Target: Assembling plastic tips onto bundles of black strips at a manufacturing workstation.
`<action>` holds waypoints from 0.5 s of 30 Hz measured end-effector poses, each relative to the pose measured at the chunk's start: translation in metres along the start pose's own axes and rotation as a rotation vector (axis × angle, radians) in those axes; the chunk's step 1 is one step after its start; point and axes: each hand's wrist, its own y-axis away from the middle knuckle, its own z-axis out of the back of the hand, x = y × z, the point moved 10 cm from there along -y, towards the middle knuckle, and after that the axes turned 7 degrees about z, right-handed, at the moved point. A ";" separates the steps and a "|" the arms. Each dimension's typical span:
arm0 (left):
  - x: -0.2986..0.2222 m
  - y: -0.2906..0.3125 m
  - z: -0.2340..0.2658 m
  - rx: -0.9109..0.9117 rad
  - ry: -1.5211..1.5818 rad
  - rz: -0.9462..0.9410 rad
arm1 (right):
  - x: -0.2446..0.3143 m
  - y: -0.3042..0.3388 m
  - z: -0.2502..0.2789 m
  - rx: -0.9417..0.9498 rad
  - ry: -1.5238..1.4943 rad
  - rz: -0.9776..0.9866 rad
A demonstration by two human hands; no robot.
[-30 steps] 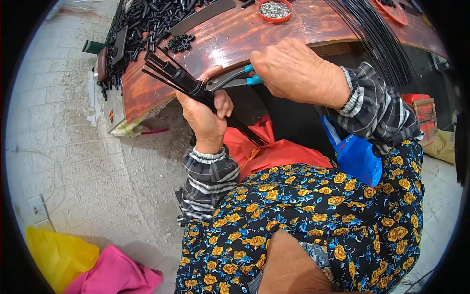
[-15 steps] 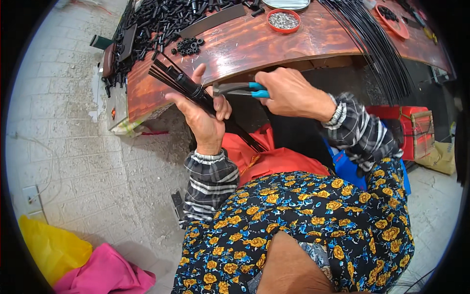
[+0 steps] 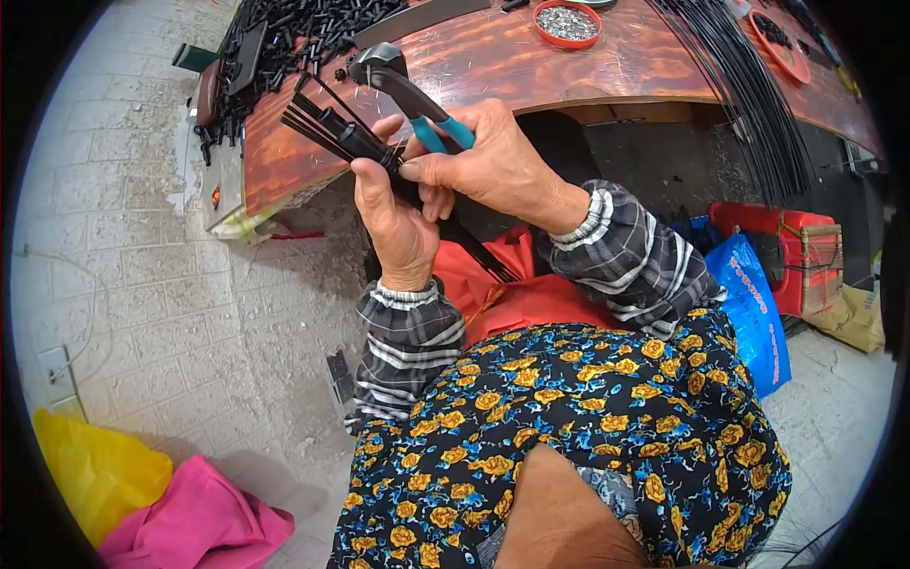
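Observation:
My left hand [image 3: 398, 228] is closed round a bundle of thin black rods [image 3: 483, 254], its thumb up along one side. Near the upper end a black collar-like fitting [image 3: 353, 137] sits among the rods, whose tips fan out to the upper left. My right hand [image 3: 498, 161] holds pliers [image 3: 403, 90] with blue handles, the dark jaws pointing up and away from the bundle. The right thumb and fingertips reach to the bundle just below the fitting, beside the left fingers. Whatever small piece they touch there is too small to make out.
Beyond my hands is a reddish wooden table [image 3: 635, 71] with black fittings [image 3: 313, 28] piled at the left. A red dish of small metal pieces [image 3: 567, 23] and a bundle of long black rods [image 3: 739, 95] lie on it. A red box [image 3: 773, 251] stands at the right.
The pliers have swung from pointing left at the bundle to pointing up. My right hand has moved left and down, bringing its thumb and fingers to the rods my left hand holds.

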 end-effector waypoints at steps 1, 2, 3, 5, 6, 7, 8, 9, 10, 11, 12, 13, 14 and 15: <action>0.000 0.000 0.001 -0.005 0.001 0.001 | 0.003 -0.001 -0.001 -0.012 0.003 0.037; -0.003 0.000 0.000 -0.001 -0.010 -0.007 | 0.002 -0.001 -0.004 -0.010 0.002 0.032; -0.003 -0.002 -0.002 0.008 -0.021 -0.011 | 0.001 -0.001 0.000 -0.041 0.061 0.035; -0.003 -0.002 -0.005 -0.030 -0.025 0.000 | -0.001 -0.001 0.004 -0.071 0.121 0.036; -0.003 -0.001 -0.002 -0.068 -0.033 0.006 | 0.002 0.000 0.002 -0.068 0.119 0.068; -0.004 0.000 -0.002 -0.071 -0.033 0.005 | 0.005 0.000 0.001 -0.065 0.116 0.102; -0.004 0.000 -0.001 -0.082 -0.068 0.016 | 0.006 -0.001 0.000 -0.062 0.116 0.102; -0.003 -0.001 0.001 -0.091 -0.101 0.028 | 0.011 -0.003 -0.002 -0.018 0.148 0.122; -0.001 -0.001 0.005 -0.090 -0.098 0.027 | 0.014 -0.004 -0.005 0.027 0.181 0.143; 0.005 -0.003 0.008 -0.053 -0.064 0.057 | 0.013 -0.007 0.000 0.027 0.185 0.144; 0.007 -0.003 0.008 -0.018 -0.032 0.079 | 0.006 -0.012 -0.001 0.073 0.180 0.077; 0.005 -0.002 0.008 -0.017 -0.030 0.071 | 0.000 -0.013 -0.003 0.120 0.178 0.010; 0.005 -0.001 0.006 0.002 0.015 0.068 | 0.003 -0.013 -0.002 0.126 0.183 0.015; 0.005 0.000 0.004 0.020 0.064 0.066 | 0.012 -0.011 -0.001 0.164 0.273 0.093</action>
